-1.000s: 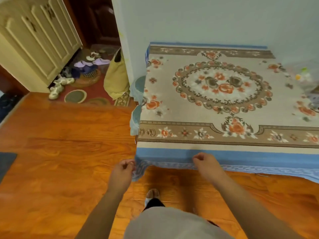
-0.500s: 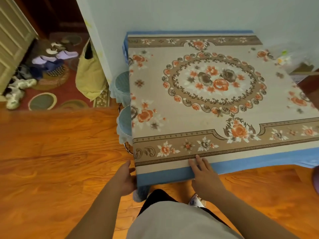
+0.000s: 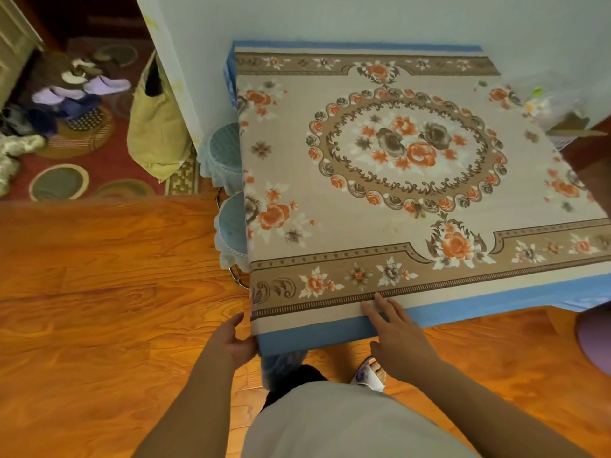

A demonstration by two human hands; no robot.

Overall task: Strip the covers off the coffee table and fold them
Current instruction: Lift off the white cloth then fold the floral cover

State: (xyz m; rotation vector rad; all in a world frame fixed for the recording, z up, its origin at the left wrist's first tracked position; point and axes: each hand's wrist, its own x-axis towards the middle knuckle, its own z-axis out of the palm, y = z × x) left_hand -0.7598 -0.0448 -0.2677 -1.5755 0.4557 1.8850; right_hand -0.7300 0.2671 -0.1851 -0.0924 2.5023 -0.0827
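Floral cover [image 3: 396, 180] spread flat over blue cover [image 3: 330, 335], centre-right of frame; left hand [image 3: 236, 342] relaxed against lower-left corner, right hand [image 3: 393, 328] flat-fingered on near edge. Could snag or drag both layers if peeled carelessly

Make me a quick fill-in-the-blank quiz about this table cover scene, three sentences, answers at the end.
1. The right hand lies with straight fingers on the near edge of the floral ____.
2. Under the floral cover lies a second cover coloured ____.
3. The left hand touches the table's near-left ____.

Answers: cover; blue; corner
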